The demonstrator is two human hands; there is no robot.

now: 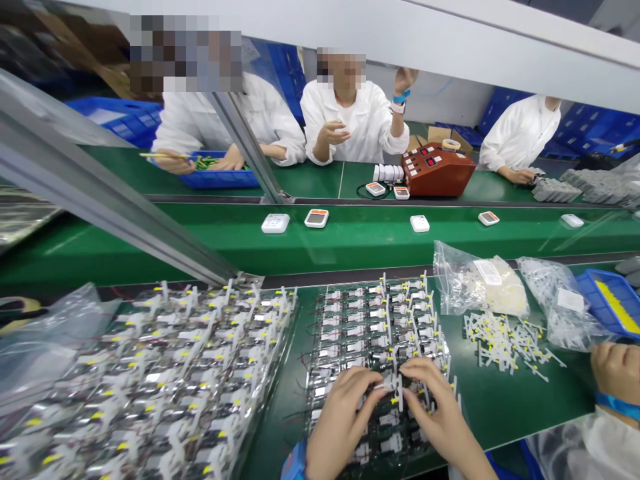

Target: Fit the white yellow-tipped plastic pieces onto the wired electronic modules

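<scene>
My left hand [345,417] pinches a small white plastic part [386,383] between thumb and forefinger, over a tray [311,395] of small motor-like units with thin wires. From the other side, my right hand [443,417] has its thumb and forefinger at a white plastic rod [400,390] against that part. Several rods with yellow pieces stand on other units in the tray's right columns. To the right lies a loose pile of white rods with yellow ends [505,340]. The fingers partly hide where rod and part meet.
Another filled tray [270,383] lies at left. Plastic bags [487,280] and a blue bin [595,300] stand at right, near another person's hand [617,373]. A metal post [150,227] slants at left. Beyond the green ledge [350,247], people sit by a red-brown box [440,173].
</scene>
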